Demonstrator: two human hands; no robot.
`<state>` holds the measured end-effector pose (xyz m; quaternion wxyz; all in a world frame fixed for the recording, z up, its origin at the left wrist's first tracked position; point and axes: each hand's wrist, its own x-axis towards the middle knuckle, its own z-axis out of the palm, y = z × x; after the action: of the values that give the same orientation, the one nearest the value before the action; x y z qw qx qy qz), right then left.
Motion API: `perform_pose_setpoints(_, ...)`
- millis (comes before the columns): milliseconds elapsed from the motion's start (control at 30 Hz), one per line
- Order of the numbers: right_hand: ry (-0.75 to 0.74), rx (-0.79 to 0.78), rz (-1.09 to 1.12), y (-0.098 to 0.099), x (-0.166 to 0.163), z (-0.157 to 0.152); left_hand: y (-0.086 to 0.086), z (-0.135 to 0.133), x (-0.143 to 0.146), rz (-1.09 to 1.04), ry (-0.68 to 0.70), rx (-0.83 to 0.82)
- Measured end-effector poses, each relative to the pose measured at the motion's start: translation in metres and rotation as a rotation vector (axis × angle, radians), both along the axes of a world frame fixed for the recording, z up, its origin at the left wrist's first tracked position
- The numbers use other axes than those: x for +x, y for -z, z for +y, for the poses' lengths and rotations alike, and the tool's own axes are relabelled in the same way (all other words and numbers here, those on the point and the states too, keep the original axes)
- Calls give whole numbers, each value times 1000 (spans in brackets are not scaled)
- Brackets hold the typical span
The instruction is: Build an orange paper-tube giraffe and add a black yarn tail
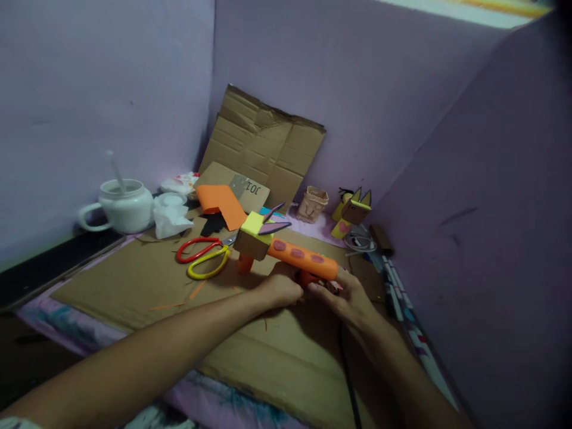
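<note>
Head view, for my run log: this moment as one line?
left hand against paper animal | right hand grips its rear | scissors lie left of it | cardboard mat underneath

The single head-worn camera is looking forward and down over the person's forearms, facing the corner of the pale lilac walls (313, 89) at twelve o'clock. It is hovering close above the flat brown cardboard sheet (129, 280), catching the left hand (280, 289) and right hand (351, 299) meeting just below centre, the white round pot (126, 207) sitting out at nine o'clock.
</note>
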<state>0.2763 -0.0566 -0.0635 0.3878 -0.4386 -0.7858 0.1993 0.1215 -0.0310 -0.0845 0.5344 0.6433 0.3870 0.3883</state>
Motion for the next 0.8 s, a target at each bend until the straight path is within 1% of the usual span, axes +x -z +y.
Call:
perform_pose_setpoints(67, 21, -61, 105, 1, -5, -2, 2, 2, 0, 8, 8, 12)
perform_pose_setpoints(167, 90, -140, 291, 2, -13, -6, 5, 3, -2, 28, 20, 32)
perform_pose_setpoints(333, 191, -100, 401, 1, -19, -12, 5, 3, -3, 64, 37, 44)
perform_pose_setpoints(467, 373, -185, 600, 5, -22, -19, 1, 2, -7, 114, 27, 23)
perform_pose_setpoints(533, 443, -215, 679, 9, -26, -23, -4, -3, -13, 150, -17, 49)
perform_pose_setpoints(600, 463, -266, 715, 12, -32, -26, -10, -15, -25, 185, -80, 87)
perform_pose_setpoints(700, 469, -349, 695, 14, -42, -26, -18, -40, -52, 236, -137, 166)
perform_pose_setpoints(733, 469, -357, 679, 14, -45, -25, -21, -47, -61, 266, -145, 226)
perform_pose_setpoints(767, 465, -355, 665, 13, -47, -24, -24, -52, -70, 287, -220, 209)
perform_pose_setpoints(800, 462, -344, 655, 12, -50, -23, -26, -55, -77, 284, -290, 149)
